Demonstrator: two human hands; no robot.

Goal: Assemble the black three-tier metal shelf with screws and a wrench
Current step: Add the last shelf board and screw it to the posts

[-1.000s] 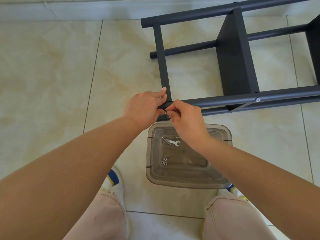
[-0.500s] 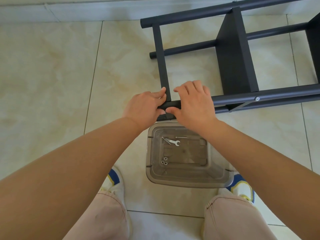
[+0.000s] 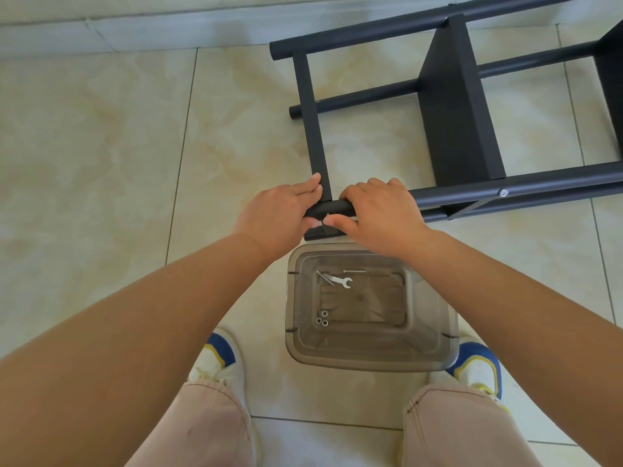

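- Tiled floor (image 3: 101, 163), cream marble-look, takes up pretty much the whole shot, with a pale baseboard strip along 12 o'clock.
- The black metal shelf frame (image 3: 451, 106) is lying on its side on the floor, filling the 1 to 3 o'clock part of the view. You can see round tubes running left to right, a flat crossbar (image 3: 312, 116) coming down toward the hands, and a flat shelf panel standing on edge.
- Clear plastic bin (image 3: 438, 335) sits on the floor at about 5 o'clock from the hands, between the two sneakers, just below the frame's near end.
- Left hand (image 3: 276, 214) is wrapped on the very end of the near tube (image 3: 332, 207), fingers closed around it, right where the crossbar meets it.
- Right hand (image 3: 381, 214) grips the same tube just to the right, fingers curled over the top, thumb underneath. The two thumbs nearly touch, with something small and pale between them that I can't make out.
- Little silver wrench (image 3: 342, 281) lies in the bin toward its 11 o'clock corner, next to a couple of thin metal pieces.
- One screw (image 3: 503, 192) is already in the near tube at 3 o'clock from the hands.
- Three small nuts (image 3: 322, 318) are clustered at the bin's left side.
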